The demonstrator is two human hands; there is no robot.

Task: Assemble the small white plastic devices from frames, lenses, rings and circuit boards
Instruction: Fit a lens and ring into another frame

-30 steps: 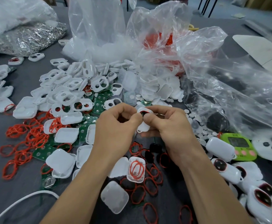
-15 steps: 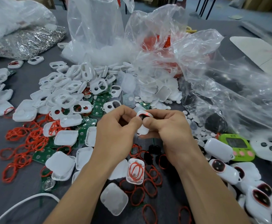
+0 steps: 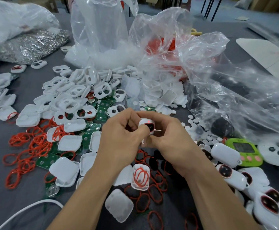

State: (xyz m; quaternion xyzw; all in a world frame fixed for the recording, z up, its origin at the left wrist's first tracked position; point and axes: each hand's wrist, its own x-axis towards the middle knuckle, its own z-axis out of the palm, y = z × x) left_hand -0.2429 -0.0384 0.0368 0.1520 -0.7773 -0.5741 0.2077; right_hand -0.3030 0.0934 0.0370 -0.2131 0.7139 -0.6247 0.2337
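Observation:
Both hands meet at the middle of the head view around one small white device with a dark lens ringed in red and a small red glow on top. My left hand grips its left side with curled fingers. My right hand pinches its right side from thumb and fingers. White frames lie heaped behind the hands, green circuit boards among them. Red rings spread at the left, and white back shells lie near my left forearm.
Large clear plastic bags stand behind and to the right. Finished white devices lie at the right, beside a green timer. Small white discs are scattered near the bags. A white cable curves at the lower left.
The hands stay together on the device and have shifted slightly; the device has turned so its dark lens faces up more plainly, with a red glow showing.

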